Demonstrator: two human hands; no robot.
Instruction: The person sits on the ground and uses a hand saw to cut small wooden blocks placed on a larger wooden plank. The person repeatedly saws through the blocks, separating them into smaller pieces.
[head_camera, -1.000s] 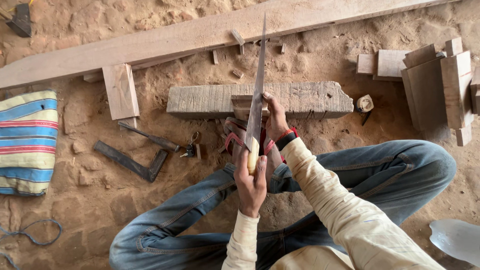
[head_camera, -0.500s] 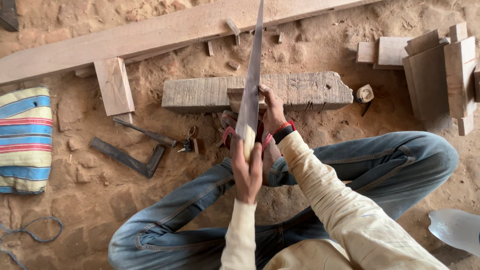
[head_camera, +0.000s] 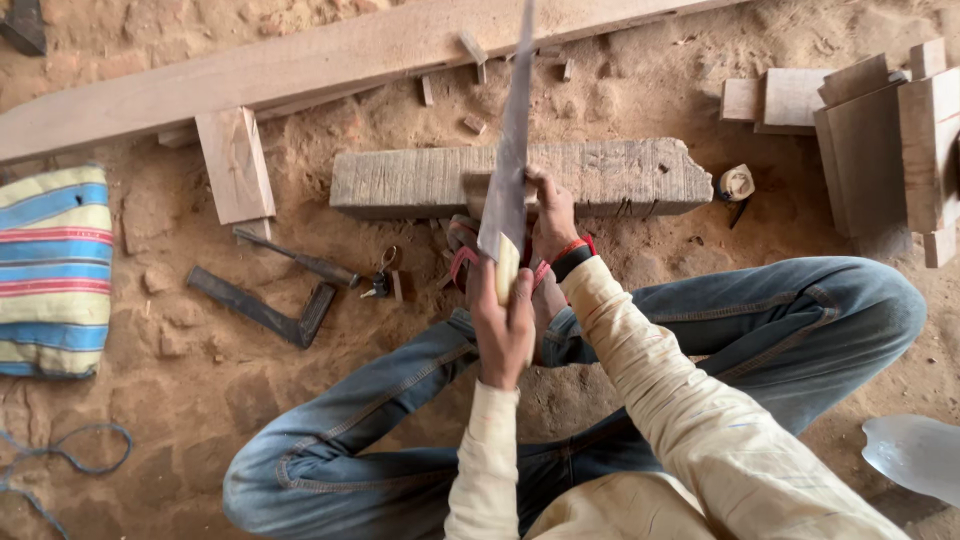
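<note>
Saw blade (head_camera: 515, 140): dull grey metal, matt, lightly stained.
Saw handle (head_camera: 507, 268): pale, smooth wood.
Block (head_camera: 610, 175): weathered grey wood, rough and cracked, chipped at one end.
Long plank (head_camera: 330, 60): sawn wood, light brown, dusty.
Square (head_camera: 265, 310): dark metal, matt.
Chisel (head_camera: 300, 260): dark metal shaft, worn wooden handle.
Ground (head_camera: 150, 400): reddish earth, dry, coarse, strewn with sawdust.
Bag (head_camera: 50, 270): striped woven cloth.
Trousers (head_camera: 760, 310): blue denim, faded.
Sleeves (head_camera: 690, 400): cream cloth, creased.
</note>
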